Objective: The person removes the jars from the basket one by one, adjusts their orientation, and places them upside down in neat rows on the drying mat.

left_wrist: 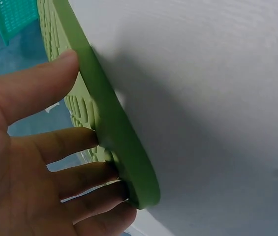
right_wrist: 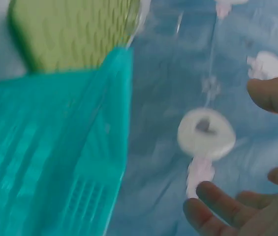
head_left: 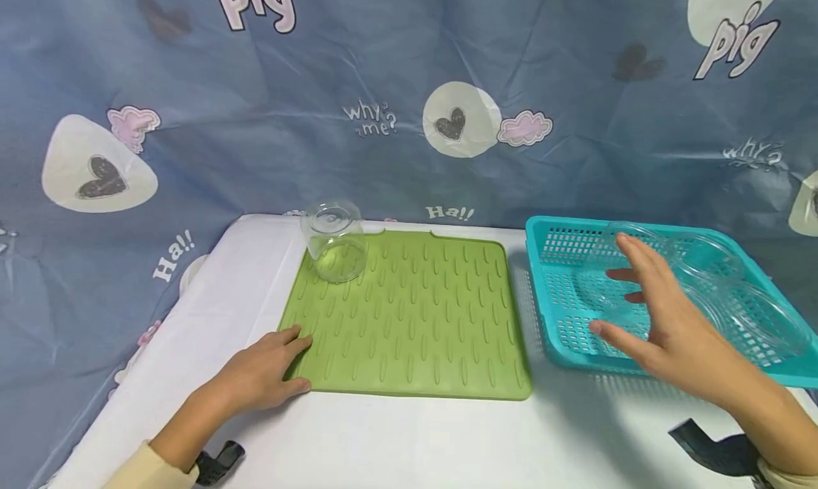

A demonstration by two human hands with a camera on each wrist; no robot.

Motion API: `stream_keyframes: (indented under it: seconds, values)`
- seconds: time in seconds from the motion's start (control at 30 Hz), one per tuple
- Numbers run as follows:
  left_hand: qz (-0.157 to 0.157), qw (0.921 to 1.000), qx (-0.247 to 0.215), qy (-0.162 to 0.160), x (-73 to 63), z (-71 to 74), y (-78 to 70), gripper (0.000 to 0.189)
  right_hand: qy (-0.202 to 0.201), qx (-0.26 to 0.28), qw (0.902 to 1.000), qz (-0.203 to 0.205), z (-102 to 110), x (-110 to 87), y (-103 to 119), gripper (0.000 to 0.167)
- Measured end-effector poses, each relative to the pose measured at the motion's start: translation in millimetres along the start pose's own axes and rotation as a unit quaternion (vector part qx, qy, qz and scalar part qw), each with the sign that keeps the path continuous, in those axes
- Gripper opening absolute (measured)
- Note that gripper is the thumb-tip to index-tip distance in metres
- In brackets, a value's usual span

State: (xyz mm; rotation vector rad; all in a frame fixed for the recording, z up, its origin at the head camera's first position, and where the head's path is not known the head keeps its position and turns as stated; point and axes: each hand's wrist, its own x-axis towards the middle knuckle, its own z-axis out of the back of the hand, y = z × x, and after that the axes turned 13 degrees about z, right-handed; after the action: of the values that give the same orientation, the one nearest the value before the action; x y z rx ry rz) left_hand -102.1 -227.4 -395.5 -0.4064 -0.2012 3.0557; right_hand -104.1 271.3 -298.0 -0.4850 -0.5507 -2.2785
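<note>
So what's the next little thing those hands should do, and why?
Perhaps lower the right hand into the turquoise basket and take one of the clear glasses there: that hand hovers open and empty near them, while a lone glass stands on the green mat.

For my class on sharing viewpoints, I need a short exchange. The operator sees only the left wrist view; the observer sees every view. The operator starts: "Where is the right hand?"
Observer: In the head view, the right hand appears over the blue-green basket.

Operator: I see only a corner of that basket. What lies inside?

Observer: Several clear vessels.

Operator: I see the left hand at the edge of the green mat, but can't make out the mat's far-left corner. What's there?

Observer: A clear cup, apparently mouth down.
</note>
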Motion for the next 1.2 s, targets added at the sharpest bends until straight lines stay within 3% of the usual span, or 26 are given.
stream_keyframes:
  seconds: [0.33, 0.53, 0.73, 0.87, 1.0, 1.07, 1.2]
  values:
    - [0.002, 0.9999, -0.009, -0.005, -6.5, 0.4, 0.0, 0.07, 0.048, -0.118, 0.9901, -0.059, 15.3, -43.5, -56.7, 0.078]
    - [-0.001, 0.9999, -0.012, 0.003, -3.8, -0.7, -1.6, 0.072, -0.003, -0.13, 0.9872, -0.093, 12.9, -60.2, -79.3, 0.069]
    - [0.008, 0.9998, -0.018, 0.007, -5.3, -1.0, -1.4, 0.071, -0.045, -0.153, 0.9817, -0.104, 9.0, -67.0, -99.5, 0.068]
    - [0.008, 0.9996, -0.022, 0.012, -5.5, -1.4, -0.9, 0.071, -0.079, -0.166, 0.9745, -0.128, 6.6, -74.9, -105.8, 0.079]
    - [0.011, 0.9996, -0.022, 0.017, -5.4, -0.9, -1.7, 0.072, -0.043, -0.166, 0.9701, -0.172, 4.5, -76.8, -106.0, 0.096]
    - [0.013, 0.9995, -0.02, 0.019, -5.2, 1.0, -2.3, 0.072, -0.048, -0.166, 0.9701, -0.17, 2.8, -75.4, -104.9, 0.102]
    - [0.014, 0.9995, -0.019, 0.023, -5.4, 2.9, -3.1, 0.073, -0.106, -0.202, 0.9631, -0.142, 1.4, -73.3, -97.2, 0.106]
